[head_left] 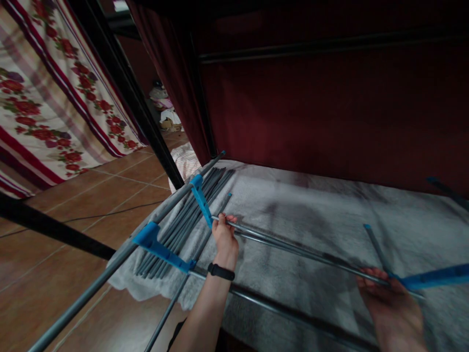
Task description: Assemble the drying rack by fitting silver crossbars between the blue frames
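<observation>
My left hand (225,237), with a black band at the wrist, is closed around the left end of a thin metal tube (293,250). That end meets a blue plastic bracket (201,200), which is fixed on a long grey pole (168,211). My right hand (390,298) grips the same tube near its right end, close to another blue bracket (436,277). A second metal tube runs just under the held one. Nearer to me, a blue bracket (163,248) joins the grey pole to a thicker metal tube (278,306).
Several loose grey tubes (183,225) lie bundled on the grey blanket (293,190) at the left. Black frame posts (135,98) stand beside the bed. A dark red curtain (330,112) hangs behind, and a cable (110,213) crosses the tiled floor.
</observation>
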Action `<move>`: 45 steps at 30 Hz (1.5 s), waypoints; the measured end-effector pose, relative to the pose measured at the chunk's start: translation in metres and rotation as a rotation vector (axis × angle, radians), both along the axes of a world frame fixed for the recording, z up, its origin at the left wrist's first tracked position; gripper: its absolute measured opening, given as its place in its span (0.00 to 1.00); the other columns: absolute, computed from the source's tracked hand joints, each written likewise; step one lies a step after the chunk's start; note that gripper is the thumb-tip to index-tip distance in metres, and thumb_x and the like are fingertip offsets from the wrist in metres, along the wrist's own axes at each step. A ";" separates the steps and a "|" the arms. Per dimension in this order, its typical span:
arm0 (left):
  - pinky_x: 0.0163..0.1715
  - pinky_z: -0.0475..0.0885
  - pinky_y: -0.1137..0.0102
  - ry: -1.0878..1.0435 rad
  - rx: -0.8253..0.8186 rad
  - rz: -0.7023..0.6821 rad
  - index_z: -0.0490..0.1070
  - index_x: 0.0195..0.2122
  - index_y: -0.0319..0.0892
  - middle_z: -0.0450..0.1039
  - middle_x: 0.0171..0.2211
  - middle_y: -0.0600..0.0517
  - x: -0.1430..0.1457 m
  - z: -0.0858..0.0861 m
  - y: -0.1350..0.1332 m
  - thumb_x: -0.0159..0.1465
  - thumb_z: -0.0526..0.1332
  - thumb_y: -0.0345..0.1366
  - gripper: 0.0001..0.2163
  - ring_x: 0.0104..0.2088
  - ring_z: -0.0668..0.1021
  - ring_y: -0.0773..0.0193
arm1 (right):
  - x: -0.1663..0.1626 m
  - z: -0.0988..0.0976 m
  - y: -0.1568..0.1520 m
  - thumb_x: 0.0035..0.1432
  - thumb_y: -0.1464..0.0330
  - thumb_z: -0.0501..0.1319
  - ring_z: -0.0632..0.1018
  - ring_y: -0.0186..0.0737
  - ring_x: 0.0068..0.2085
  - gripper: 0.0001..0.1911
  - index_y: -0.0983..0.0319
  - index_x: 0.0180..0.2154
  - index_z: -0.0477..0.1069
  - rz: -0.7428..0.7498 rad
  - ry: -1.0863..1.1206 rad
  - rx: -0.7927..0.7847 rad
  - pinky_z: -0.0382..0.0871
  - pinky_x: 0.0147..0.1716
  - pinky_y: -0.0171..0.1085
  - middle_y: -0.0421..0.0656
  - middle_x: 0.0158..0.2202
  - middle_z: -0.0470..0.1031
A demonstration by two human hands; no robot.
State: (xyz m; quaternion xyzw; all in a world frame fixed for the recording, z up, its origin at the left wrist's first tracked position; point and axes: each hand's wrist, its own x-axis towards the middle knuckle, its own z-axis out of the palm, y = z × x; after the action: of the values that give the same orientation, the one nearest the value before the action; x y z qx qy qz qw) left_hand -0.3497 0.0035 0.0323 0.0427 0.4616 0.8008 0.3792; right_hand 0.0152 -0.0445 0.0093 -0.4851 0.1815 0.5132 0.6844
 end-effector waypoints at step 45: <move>0.24 0.70 0.72 0.416 -0.138 -1.246 0.75 0.24 0.38 0.75 0.22 0.47 0.128 -0.021 -0.060 0.53 0.69 0.51 0.18 0.23 0.76 0.62 | -0.026 -0.001 0.008 0.63 0.67 0.54 0.72 0.28 0.20 0.11 0.59 0.27 0.65 -0.218 -0.061 0.295 0.69 0.24 0.29 0.33 0.20 0.70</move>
State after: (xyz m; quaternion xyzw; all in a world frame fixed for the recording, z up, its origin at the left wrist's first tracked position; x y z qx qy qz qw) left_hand -0.2215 -0.0564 0.0115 0.4310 0.4645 0.3753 0.6765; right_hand -0.0108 -0.0366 0.0084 -0.3721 0.1348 0.4424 0.8048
